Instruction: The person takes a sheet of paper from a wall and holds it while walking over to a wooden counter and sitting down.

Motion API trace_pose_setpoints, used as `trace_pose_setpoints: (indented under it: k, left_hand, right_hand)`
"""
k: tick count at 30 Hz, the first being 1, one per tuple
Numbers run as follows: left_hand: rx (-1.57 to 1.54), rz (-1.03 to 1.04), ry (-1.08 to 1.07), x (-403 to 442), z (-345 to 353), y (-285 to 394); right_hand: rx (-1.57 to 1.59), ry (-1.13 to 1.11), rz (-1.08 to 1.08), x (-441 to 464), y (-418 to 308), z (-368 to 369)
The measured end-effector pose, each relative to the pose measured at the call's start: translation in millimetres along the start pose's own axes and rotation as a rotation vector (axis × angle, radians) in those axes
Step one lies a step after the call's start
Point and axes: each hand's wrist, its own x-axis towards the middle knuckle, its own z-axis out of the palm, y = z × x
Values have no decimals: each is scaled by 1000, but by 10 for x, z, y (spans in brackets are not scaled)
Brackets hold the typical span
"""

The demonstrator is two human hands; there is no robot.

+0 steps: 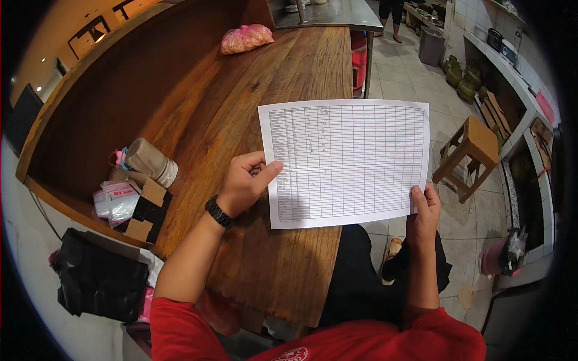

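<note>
Printed sheet [349,162] held above near part of wooden bench [283,90], right portion past its edge; left hand [247,180] pinches left margin, right hand [424,210] pinches lower right corner, fingers closed on paper. Sheet blocks part of bench and floor; clear cup [147,159] lies left, pink-tinted bag [247,39] far, stool [469,153] right.

We see a white sheet [373,150] with a dark grid pattern, a brown wood-grained table [295,72], red sleeves [174,325] near, and a yellow-brown stool [477,139] right.
</note>
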Motion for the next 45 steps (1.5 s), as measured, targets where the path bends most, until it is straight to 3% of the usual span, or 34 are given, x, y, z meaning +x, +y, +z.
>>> trace_pose_setpoints:
  k: [19,23,26,28,30,33,35,38,41,45]
  left_hand:
    - [37,42,12,12,24,-14]
    - [9,-36,-10,-2,-14,41]
    - [-7,-57,8,22,-23,-14]
    - [-13,-86,16,49,-16,-67]
    - [-55,-97,39,49,15,-53]
    - [-133,-116,67,41,16,-50]
    - [-176,-89,76,72,-10,-162]
    - [-187,-91,80,92,16,-147]
    - [-184,-94,60,81,-8,-146]
    - [-179,-97,51,91,-14,-133]
  right_hand:
    - [58,61,12,27,28,-71]
    - [-67,272,-179,55,-156,-101]
    - [87,445,-338,-76,-475,44]
    - [165,264,-472,-311,-790,324]
    - [190,-164,-553,-502,-1026,568]
    - [459,-746,-427,-660,-1147,992]
    - [708,-938,-375,-724,-1108,1258]
    - [1133,-952,-351,-955,-1000,1700]
    - [1487,-959,-56,-1187,-1036,1882]
    - [1377,-1144,103,-1064,-1123,1836]
